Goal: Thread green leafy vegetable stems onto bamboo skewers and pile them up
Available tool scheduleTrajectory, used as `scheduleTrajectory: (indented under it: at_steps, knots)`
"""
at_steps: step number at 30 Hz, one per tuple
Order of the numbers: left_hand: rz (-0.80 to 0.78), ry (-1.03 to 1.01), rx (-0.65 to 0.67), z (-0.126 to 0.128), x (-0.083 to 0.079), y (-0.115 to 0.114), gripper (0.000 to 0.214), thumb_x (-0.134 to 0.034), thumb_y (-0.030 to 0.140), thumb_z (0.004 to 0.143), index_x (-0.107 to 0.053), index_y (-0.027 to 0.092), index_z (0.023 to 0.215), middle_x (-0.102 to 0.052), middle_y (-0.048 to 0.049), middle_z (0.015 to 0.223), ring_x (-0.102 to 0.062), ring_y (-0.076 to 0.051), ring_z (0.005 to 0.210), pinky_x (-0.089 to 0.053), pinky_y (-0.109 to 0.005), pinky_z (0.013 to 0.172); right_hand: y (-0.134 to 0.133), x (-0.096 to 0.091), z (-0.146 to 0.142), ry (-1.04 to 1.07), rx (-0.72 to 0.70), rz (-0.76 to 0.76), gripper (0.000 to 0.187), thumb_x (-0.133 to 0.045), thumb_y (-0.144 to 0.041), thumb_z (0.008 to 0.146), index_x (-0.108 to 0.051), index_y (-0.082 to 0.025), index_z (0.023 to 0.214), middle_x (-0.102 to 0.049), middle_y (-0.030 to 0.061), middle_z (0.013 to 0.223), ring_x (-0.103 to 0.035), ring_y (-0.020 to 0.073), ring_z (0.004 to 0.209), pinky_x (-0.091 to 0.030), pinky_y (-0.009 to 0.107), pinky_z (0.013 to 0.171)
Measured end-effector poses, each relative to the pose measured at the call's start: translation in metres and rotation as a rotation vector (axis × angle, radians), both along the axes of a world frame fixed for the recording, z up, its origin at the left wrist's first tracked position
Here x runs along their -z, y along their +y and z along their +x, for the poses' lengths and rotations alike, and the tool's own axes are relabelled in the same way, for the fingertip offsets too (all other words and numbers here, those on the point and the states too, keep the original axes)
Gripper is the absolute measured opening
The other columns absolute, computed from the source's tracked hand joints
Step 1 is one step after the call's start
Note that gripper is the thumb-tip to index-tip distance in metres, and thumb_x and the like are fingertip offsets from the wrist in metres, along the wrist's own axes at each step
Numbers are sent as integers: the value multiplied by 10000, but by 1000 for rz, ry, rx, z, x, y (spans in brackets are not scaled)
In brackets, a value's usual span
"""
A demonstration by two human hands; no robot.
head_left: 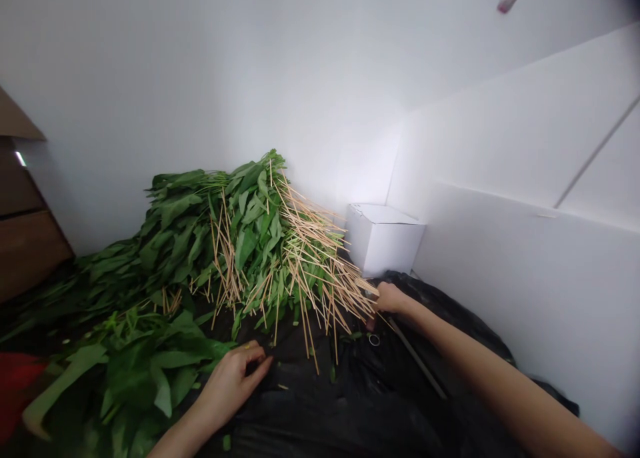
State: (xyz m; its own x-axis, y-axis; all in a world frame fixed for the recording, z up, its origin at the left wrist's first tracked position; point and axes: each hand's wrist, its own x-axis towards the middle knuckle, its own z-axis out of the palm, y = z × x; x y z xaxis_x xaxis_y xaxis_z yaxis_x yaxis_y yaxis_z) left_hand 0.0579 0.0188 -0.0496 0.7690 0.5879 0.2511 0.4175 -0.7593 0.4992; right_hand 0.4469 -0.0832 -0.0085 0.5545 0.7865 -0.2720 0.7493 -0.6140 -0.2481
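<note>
Looking down from head height, we saw a big heap of green leaves (200,238) threaded w/ thin pale sticks (310,258). It was piled against a white wall (300,78) on a black sheet (350,405) that covered the surface. The sticks fanned out to the right & toward us, their near ends bunched together at the heap's right edge.

Our right arm stretched from the lower right across the sheet. The right hand (389,298) was clenched around those bunched ends. Our left hand (235,378) lay lower, at centre-left, knuckles up. Its fingers were curled & the tips pressed together on the sheet, just beside loose leaves. We could not tell whether it pinched anything. The two hands were well apart, w/ a few stray sticks pointing down btwn them.

A small metal ring (374,339) lay on the sheet just below the right hand. A thin dark rod (417,361) ran alongside the forearm. Behind the right hand stood a white box (383,241), closed, in the corner where the wall met a white panel (525,278). At far left we saw a brown wooden cabinet (25,245). In the bottom-left corner was a red object (15,378), too blurred to identify.
</note>
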Motion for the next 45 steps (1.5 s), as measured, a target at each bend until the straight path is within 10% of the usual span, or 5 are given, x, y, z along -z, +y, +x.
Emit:
scheduleTrajectory:
  at_steps: [8, 21, 31, 37, 45]
  knots:
    - [-8, -6, 2, 0, 0, 0, 386, -385, 414, 920, -430, 197, 604, -510, -4, 674, -542, -154, 646, -361, -253, 634, -5, -7, 4, 85, 90, 133, 336, -598, -352, 912, -570, -172, 1195, -587, 65, 1205, -608, 226, 1022, -526, 405, 842]
    - [-5, -8, -7, 0, 3, 1, 386, -395, 424, 911, -447, 195, 605, -512, -3, 668, -551, -158, 650, -360, -253, 634, -3, -72, 33, 159, 183, 760, 336, -582, -348, 924, -555, -170, 1208, -590, 73, 1195, -616, 205, 993, -531, 411, 831]
    - [0, -14, -13, 0, 3, 1, 384, -401, 423, 911, -457, 195, 607, -524, -3, 673, -552, -155, 646, -365, -253, 635, -15, -83, 23, 129, 190, 1281, 467, -385, -636, 873, -549, -199, 868, -616, -11, 634, -621, 146, 637, -508, 277, 659]
    - [8, -13, -7, 0, 3, 3, 380, -399, 420, 916, -466, 196, 616, -528, -3, 682, -549, -152, 647, -367, -249, 638, -25, -52, 9, 92, 202, 1190, 544, -458, -728, 753, -546, -197, 680, -582, 7, 499, -601, 200, 524, -455, 306, 553]
    - [-10, -27, -17, 0, -3, -6, 379, -413, 398, 911, -465, 193, 597, -512, -7, 674, -539, -158, 662, -362, -254, 632, -53, -105, -76, -37, -62, 1034, 428, -474, -589, 833, -543, -218, 632, -581, 0, 552, -540, 175, 568, -373, 276, 585]
